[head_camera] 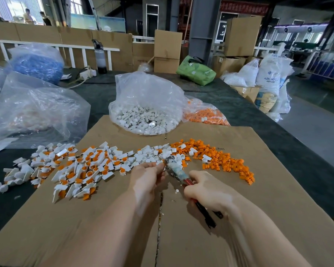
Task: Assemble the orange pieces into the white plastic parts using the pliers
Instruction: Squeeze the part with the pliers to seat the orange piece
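My right hand (pixel 204 189) grips the handles of the pliers (pixel 176 171), whose taped jaws point up and left over the cardboard. My left hand (pixel 148 176) pinches a small white plastic part (pixel 161 163) right at the jaw tips. Loose orange pieces (pixel 226 160) lie in a band to the right. Plain white parts (pixel 152 153) sit just beyond my hands. To the left spreads a pile of white parts with orange pieces in them (pixel 81 170).
A flat cardboard sheet (pixel 239 218) covers the dark table. Behind it stand a clear bag of white parts (pixel 147 116), a bag of orange pieces (pixel 206 114) and crumpled clear bags (pixel 37 108) at the left. Boxes and sacks line the back.
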